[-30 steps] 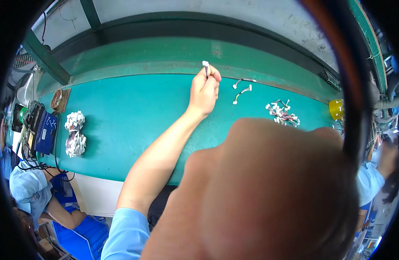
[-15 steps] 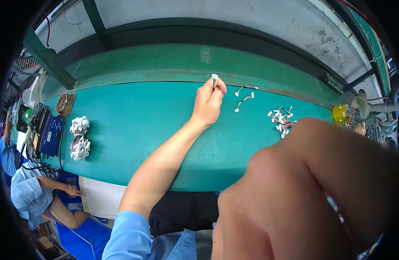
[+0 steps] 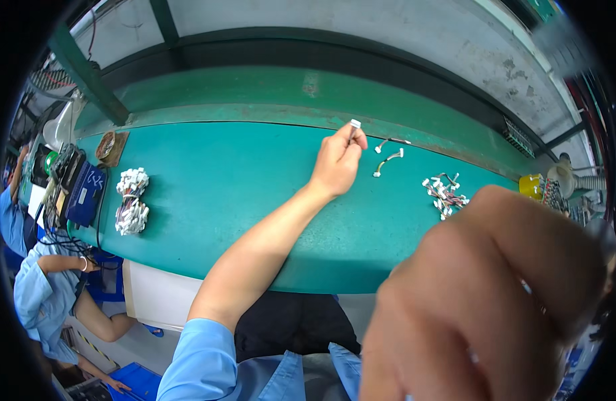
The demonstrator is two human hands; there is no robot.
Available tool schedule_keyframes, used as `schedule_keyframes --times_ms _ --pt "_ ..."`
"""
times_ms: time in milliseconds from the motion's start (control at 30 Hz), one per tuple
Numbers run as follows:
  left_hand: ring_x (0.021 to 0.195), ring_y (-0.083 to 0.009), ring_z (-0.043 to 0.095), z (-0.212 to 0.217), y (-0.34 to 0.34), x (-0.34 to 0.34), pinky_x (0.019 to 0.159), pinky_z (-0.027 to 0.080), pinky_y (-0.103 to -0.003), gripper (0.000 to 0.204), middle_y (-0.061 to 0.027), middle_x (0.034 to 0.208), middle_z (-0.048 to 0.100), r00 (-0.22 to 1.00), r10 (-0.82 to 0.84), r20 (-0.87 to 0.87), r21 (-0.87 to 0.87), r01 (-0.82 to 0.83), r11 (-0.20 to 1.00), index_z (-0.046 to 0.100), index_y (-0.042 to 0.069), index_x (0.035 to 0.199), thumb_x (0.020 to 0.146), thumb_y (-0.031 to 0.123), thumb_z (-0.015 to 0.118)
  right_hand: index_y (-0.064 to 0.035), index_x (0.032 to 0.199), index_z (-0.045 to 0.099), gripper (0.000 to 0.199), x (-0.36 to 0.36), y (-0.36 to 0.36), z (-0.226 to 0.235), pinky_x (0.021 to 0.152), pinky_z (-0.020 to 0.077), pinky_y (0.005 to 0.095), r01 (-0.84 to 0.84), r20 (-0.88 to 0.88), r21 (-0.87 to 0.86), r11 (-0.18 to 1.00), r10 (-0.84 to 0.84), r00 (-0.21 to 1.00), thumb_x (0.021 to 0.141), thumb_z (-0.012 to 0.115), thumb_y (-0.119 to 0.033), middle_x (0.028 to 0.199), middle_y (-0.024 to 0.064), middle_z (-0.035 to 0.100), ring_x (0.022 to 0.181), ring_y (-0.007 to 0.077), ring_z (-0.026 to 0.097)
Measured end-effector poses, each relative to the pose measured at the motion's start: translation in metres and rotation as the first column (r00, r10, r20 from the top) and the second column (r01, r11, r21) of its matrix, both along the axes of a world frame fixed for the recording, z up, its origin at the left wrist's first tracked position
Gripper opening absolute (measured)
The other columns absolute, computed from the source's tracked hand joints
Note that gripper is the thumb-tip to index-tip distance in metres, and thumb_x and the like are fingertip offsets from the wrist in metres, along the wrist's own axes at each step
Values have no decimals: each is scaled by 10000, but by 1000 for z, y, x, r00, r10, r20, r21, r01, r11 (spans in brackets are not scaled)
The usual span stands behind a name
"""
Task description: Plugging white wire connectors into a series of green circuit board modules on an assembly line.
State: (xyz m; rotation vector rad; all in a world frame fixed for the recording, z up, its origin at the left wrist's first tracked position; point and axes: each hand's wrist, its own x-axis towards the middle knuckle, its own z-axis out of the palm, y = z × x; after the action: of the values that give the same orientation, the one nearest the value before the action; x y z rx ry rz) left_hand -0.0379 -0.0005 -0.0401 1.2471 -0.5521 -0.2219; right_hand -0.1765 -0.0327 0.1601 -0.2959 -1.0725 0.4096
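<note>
Right hand [image 3: 495, 301] close to lens, blurred, filling lower right; grip state cannot be told; likely to block sight of work. Left hand [image 3: 336, 164] stretched across green surface [image 3: 234, 194], pinching small white connector [image 3: 354, 124] at fingertips, raised near far edge. Slip risk: thin pinch, long reach. Loose leads [image 3: 387, 155] just beside; snagging possible.

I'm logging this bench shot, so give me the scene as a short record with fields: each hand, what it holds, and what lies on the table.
left hand: raised over the green table, pinching a small white connector
right hand: close to the camera, blurred; grip cannot be told
near left hand: two short cable pieces
right side: pile of small wired connectors
left side: white connector bundles
</note>
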Motion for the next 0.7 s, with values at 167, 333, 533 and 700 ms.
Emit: schedule_keyframes --times_ms 167,333,533,700 --pt "550 -170 421 10 8 -3 536 348 -329 139 -42 638 537 978 103 180 -14 -102 995 592 31 867 840 14 457 -154 711 474 281 5 27 8 732 566 551 -135 32 15 991 134 990 956 496 -17 742 47 524 638 205 532" --pt "594 -149 413 15 11 -5 562 349 -314 153 -29 690 538 978 69 195 47 -80 996 592 34 877 842 12 444 -157 700 473 297 13 36 10 728 565 557 -249 71 55 967 245 967 950 499 1 740 46 525 635 204 534" --pt "536 -202 440 19 8 -9 538 376 -356 101 -65 609 546 975 79 207 29 -87 996 575 29 834 845 30 474 -160 689 471 314 9 28 15 724 563 564 -285 103 97 954 275 956 945 502 19 738 45 527 632 203 535" --pt "536 -204 448 16 10 -6 538 383 -358 99 -66 603 547 978 78 193 77 -95 992 577 27 830 846 30 479 -160 683 469 318 13 40 16 721 566 544 -218 83 172 961 207 975 934 496 32 725 40 519 621 195 529"
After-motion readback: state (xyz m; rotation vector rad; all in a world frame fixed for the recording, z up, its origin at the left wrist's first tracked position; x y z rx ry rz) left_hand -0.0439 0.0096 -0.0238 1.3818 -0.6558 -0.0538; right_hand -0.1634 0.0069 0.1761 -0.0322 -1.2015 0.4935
